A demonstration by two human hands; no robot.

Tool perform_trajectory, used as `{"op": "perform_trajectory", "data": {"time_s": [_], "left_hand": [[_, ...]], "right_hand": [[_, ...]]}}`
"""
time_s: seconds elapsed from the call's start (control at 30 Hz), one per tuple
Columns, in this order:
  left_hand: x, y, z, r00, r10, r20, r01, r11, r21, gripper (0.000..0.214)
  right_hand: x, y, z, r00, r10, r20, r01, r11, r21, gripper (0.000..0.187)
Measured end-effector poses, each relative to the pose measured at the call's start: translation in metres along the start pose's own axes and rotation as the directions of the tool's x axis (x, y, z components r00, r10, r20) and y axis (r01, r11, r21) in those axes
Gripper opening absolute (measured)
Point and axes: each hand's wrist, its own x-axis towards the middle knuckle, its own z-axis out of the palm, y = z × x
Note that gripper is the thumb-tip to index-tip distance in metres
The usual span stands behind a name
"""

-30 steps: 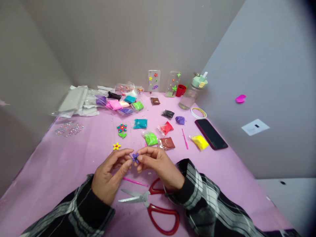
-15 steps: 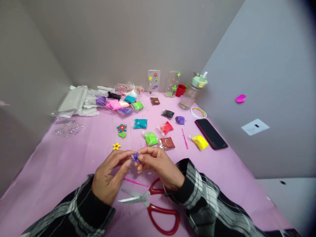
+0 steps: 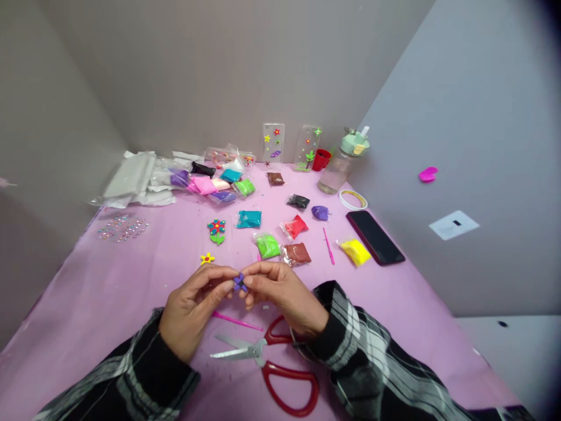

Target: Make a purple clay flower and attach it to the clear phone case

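Flower of purple clay point(image 3: 239, 283) (just one, dark-centred) sat between left hand point(image 3: 190, 310) and right hand point(image 3: 287, 297), two grips pinching it.

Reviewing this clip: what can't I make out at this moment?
All in the head view:
- Purple flower: some petals are covered by the right hand.
- Left hand: whether it grips or merely touches the flower is too small to tell.
- Scissors: part of the upper handle is hidden by the right hand and cuff.
- Gem sheet: stones too small to count.
- Left sleeve: cut off by the bottom edge.
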Motion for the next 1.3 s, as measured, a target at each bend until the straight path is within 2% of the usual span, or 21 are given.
{"op": "perform_trajectory", "data": {"time_s": [0.23, 0.43, 0.63, 0.77, 0.97, 1.07, 1.17, 1.3], "left_hand": [[0.001, 0.002, 0.001, 0.998, -0.060, 0.001, 0.060, 0.996, -0.062, 0.007], [0.001, 0.002, 0.000, 1.000, 0.019, -0.009, -0.019, 1.000, 0.018, 0.006], [-0.001, -0.002, 0.000, 0.995, 0.050, -0.081, -0.049, 0.999, 0.013, 0.004], [-0.004, -0.007, 0.000, 0.995, 0.085, -0.047, -0.082, 0.996, 0.045, 0.006], [-0.003, -0.004, 0.000, 0.996, -0.056, -0.070, 0.048, 0.993, -0.106, 0.011], [0.000, 0.000, 0.001, 0.989, -0.144, -0.015, 0.139, 0.976, -0.166, 0.014], [0.001, 0.001, 0.001, 0.978, -0.203, 0.051, 0.209, 0.959, -0.192, 0.016], [0.001, 0.000, 0.001, 0.972, -0.226, 0.060, 0.234, 0.945, -0.230, 0.015]], "right_hand": [[0.000, -0.002, 0.001, 1.000, 0.010, -0.024, -0.010, 1.000, -0.002, 0.022], [-0.001, -0.002, 0.001, 1.000, 0.013, -0.029, -0.013, 1.000, -0.017, 0.024], [-0.001, -0.003, 0.000, 0.999, -0.009, -0.043, 0.007, 0.998, -0.063, 0.026], [-0.002, -0.004, 0.001, 0.999, -0.039, -0.026, 0.036, 0.993, -0.112, 0.023], [-0.004, -0.008, 0.004, 0.994, -0.100, -0.053, 0.085, 0.968, -0.235, 0.028], [-0.005, -0.006, 0.007, 0.989, -0.140, -0.056, 0.118, 0.949, -0.293, 0.028], [-0.006, -0.003, 0.010, 0.976, -0.209, -0.068, 0.170, 0.915, -0.365, 0.021], [-0.007, 0.000, 0.011, 0.959, -0.275, -0.075, 0.217, 0.875, -0.433, 0.011]]}}
